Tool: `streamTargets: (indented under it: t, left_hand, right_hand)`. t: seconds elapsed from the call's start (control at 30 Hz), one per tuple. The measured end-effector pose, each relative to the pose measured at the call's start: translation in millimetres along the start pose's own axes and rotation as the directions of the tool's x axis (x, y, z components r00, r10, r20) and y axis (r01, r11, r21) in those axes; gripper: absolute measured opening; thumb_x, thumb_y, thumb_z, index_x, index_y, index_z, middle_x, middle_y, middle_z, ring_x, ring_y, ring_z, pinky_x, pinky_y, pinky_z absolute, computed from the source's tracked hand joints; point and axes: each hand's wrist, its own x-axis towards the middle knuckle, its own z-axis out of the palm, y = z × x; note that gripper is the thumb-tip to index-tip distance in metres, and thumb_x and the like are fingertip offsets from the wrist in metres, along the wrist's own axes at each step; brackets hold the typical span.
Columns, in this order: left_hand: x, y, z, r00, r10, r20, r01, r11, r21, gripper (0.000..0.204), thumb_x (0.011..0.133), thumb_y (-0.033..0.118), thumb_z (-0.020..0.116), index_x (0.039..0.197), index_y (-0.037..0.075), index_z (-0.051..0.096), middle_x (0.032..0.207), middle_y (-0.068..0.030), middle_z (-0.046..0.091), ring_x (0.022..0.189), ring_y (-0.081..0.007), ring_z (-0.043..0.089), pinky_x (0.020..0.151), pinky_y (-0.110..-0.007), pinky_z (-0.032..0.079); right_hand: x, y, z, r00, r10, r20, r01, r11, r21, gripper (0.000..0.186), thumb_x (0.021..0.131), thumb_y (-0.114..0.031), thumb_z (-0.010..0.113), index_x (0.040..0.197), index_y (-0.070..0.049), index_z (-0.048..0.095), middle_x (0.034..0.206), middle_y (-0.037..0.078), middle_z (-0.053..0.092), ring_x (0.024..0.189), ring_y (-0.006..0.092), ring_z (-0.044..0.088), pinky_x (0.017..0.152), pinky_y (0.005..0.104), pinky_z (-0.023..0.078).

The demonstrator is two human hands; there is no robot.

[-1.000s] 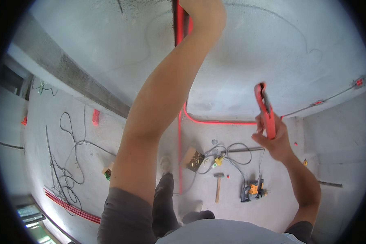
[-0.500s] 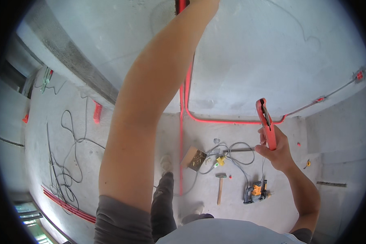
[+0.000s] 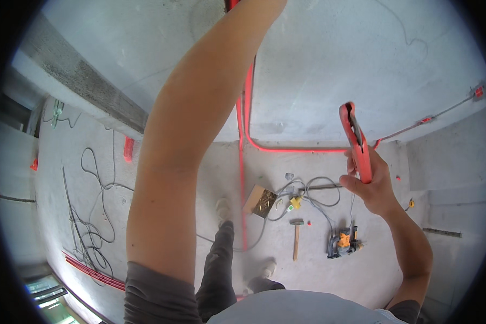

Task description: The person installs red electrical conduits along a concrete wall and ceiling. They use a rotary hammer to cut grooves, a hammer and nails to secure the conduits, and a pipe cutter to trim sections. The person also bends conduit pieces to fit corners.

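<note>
My left arm [image 3: 183, 135] stretches up across the picture to the wall, beside the red conduit pipes [image 3: 248, 102] that run down it. The left hand lies beyond the upper edge and cannot be seen. At the right, my right hand [image 3: 378, 183] is closed round the handle of a red pipe cutter [image 3: 358, 146]. Its slotted head points upward, with a strip of metal showing in the slot. The cutter is held in the air, in front of the bend where one red pipe turns along the wall's foot.
On the floor lie an open cardboard box [image 3: 254, 201] of small metal pieces, a hammer [image 3: 296, 240], a rotary hammer drill [image 3: 344, 243], a yellow plug connector [image 3: 295, 202] and looped grey cable [image 3: 329, 204]. Further left are tangled black cable [image 3: 92, 232] and red pipes [image 3: 94, 271].
My right hand has risen a little with the pipe cutter. The view has shifted slightly, and the left hand has slipped out past the upper edge.
</note>
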Motion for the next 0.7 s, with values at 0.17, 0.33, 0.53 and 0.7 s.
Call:
streamTargets:
  t: [0.17,0.33,0.53,0.7]
  left_hand:
    - [0,2,1,0.999,0.037,0.001,-0.037,0.999,0.029,0.035,0.093,0.026,0.055,0.089,-0.006,0.069,0.073,-0.0122,0.060,0.070,-0.0227,0.052,0.069,-0.037,0.043]
    - [-2,12,9,1.000,-0.013,-0.008,0.013,0.999,0.033,0.033,0.092,0.024,0.056,0.086,-0.005,0.068,0.072,-0.0100,0.060,0.069,-0.0207,0.051,0.067,-0.036,0.042]
    - [6,-7,2,1.000,0.003,0.018,-0.002,0.998,-0.067,0.031,0.092,0.024,0.057,0.083,-0.003,0.068,0.069,-0.0075,0.056,0.067,-0.0192,0.049,0.065,-0.035,0.041]
    - [1,17,-5,0.997,-0.073,0.031,0.074,0.997,-0.014,0.031,0.097,0.025,0.056,0.090,-0.003,0.068,0.072,-0.0026,0.055,0.069,-0.0148,0.048,0.065,-0.032,0.040]
  right_hand:
    - [30,-26,-3,0.980,-0.029,-0.197,0.061,0.985,0.159,0.041,0.090,-0.014,0.072,0.124,0.001,0.054,0.094,0.001,0.052,0.082,0.0094,0.050,0.073,0.0272,0.045]
    - [87,-58,-41,0.939,-0.176,-0.295,0.165,0.984,-0.063,0.037,0.092,-0.020,0.070,0.120,0.001,0.058,0.088,-0.001,0.051,0.079,0.0088,0.048,0.071,0.0269,0.044]
    - [128,-110,-51,0.890,-0.309,-0.336,0.101,0.850,-0.517,0.043,0.091,-0.022,0.068,0.126,0.002,0.057,0.106,0.012,0.061,0.098,0.0234,0.059,0.092,0.0348,0.047]
    - [136,-158,-49,0.808,-0.480,-0.343,0.091,0.676,-0.732,0.057,0.089,-0.023,0.067,0.138,0.002,0.051,0.135,0.029,0.056,0.120,0.0395,0.058,0.105,0.0466,0.046]
